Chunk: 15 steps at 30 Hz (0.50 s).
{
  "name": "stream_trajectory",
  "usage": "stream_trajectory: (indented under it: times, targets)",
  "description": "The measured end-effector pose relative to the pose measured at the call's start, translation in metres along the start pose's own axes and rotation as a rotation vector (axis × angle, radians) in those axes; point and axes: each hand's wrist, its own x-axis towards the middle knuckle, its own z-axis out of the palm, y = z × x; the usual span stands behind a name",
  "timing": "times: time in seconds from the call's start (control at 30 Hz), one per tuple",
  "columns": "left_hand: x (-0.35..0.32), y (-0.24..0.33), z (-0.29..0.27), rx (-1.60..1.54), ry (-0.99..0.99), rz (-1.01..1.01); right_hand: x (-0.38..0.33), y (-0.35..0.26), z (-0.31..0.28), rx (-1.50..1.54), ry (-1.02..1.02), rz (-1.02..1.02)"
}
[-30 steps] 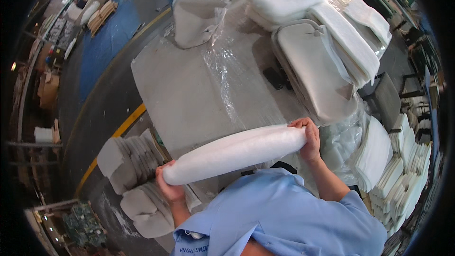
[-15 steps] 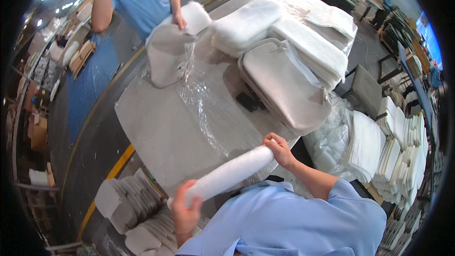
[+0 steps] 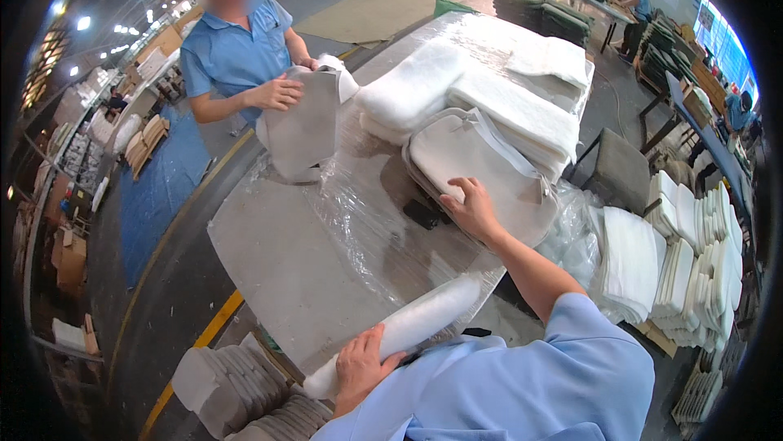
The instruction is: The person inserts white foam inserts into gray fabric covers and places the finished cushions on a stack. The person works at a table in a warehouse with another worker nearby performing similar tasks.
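My left hand (image 3: 363, 366) is closed over the near end of a long piece of fluffy white padding (image 3: 432, 308), which lies along the table's front edge. Whether this padding is rolled or folded I cannot tell. Over a stack of grey fabric covers (image 3: 481, 155) reaches my right hand (image 3: 473, 208), its fingers apart and holding nothing. The fingertips are at the top cover; whether they press on it is unclear. Across the table, a person in a blue shirt holds another grey cover (image 3: 306, 127) with both hands, and white padding shows behind it.
Thick white padding (image 3: 416, 86) is stacked behind the grey covers on the plastic-wrapped table (image 3: 285, 237). A small black object (image 3: 422, 214) lies beside the stack. Piles of white pads (image 3: 624, 265) stand right, grey piles (image 3: 220, 384) lower left. A grey chair (image 3: 612, 163) stands at the right.
My right hand has let go of the padding's far end and moved up to the grey covers. The padding has come down at the table edge. The other person has turned the grey cover upright.
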Motion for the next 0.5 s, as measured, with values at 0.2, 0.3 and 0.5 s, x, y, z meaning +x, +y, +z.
stream_trajectory:
  times: [0.2, 0.3, 0.5]
  targets:
    - [-0.015, 0.003, 0.005, -0.072, 0.067, 0.066, 0.050, -0.012, 0.038, -0.471, -0.114, 0.134]
    - [-0.024, 0.003, 0.007, -0.069, 0.112, 0.061, 0.055, -0.006, 0.049, -0.435, -0.127, 0.099]
    - [-0.030, -0.010, 0.028, -0.155, 0.187, 0.081, 0.075, 0.027, 0.020, -0.146, 0.105, 0.001]
